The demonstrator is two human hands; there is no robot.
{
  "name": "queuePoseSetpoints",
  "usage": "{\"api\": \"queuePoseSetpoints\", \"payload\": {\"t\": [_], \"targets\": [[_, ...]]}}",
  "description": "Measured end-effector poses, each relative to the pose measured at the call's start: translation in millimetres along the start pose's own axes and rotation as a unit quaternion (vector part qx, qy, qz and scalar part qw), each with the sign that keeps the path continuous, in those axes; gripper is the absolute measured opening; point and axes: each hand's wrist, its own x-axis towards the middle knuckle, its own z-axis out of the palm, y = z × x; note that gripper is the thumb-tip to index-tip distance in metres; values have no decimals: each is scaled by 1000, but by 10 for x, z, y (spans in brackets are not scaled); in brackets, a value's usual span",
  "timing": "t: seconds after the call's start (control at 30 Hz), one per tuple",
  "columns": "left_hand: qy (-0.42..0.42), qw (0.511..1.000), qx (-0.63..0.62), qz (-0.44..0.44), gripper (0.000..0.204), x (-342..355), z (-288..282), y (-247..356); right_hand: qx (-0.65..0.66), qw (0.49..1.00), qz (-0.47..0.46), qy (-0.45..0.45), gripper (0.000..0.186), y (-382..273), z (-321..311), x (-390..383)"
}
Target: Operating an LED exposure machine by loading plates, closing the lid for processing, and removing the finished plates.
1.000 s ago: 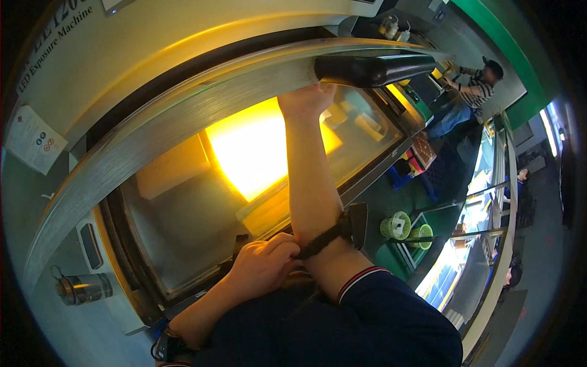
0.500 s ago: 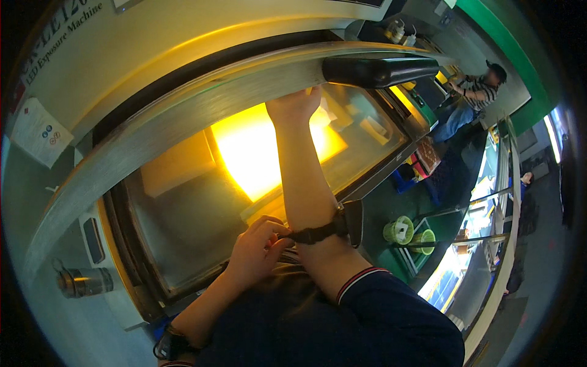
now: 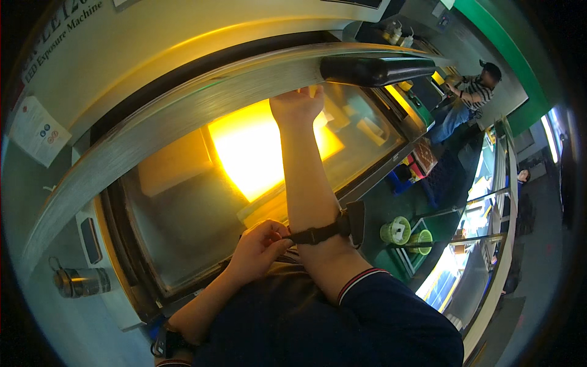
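My left hand [image 3: 260, 249] is closed in a pinch on the end of a black strap [image 3: 315, 235], which wraps round my right forearm. A dark flat piece [image 3: 354, 224] sits on the strap at the forearm's outer side. My right arm stretches forward over a glass-like bed [image 3: 183, 226] with a bright yellow glowing panel [image 3: 244, 153] in it. At the metal bar [image 3: 214, 92], my right hand [image 3: 297, 109] has its wrist upward. Its fingers are mostly hidden at the bar's edge, left of a black handle [image 3: 376, 71].
A phone [image 3: 91, 240] and a clear bottle [image 3: 82, 282] lie at the left. Right of the machine are green baskets [image 3: 395, 230], a metal rail [image 3: 510, 202] and a lit table [image 3: 443, 275]. A person in a striped shirt [image 3: 480, 92] works at the far right.
My left hand has drawn the strap end slightly, and its fingers look more closed on it. My right hand has shifted a little, showing more of its fingers below the bar.
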Motion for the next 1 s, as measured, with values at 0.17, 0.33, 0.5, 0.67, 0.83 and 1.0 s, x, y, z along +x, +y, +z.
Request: {"api": "queuePoseSetpoints", "payload": {"t": [0.17,0.33,0.5,0.67,0.83,1.0], "targets": [[22,998,45,33,16,-59,28,144,-4,998,-33,60,38,-107,-42,-7],[-63,992,-82,-67,12,-114,-68,278,-28,997,-46,54,39,-157,-87,-2],[-182,944,-267,-62,13,-150,-135,366,-16,998,-36,57,39,-182,-125,14],[-207,940,-254,-97,13,-123,-158,289,-32,998,-16,46,38,-114,-59,-63],[-138,981,-112,-82,13,39,-96,24,-20,999,-10,40,38,-35,-38,-119],[-153,976,-130,-89,12,103,-53,5,-4,999,22,28,40,54,-89,-123]]}}
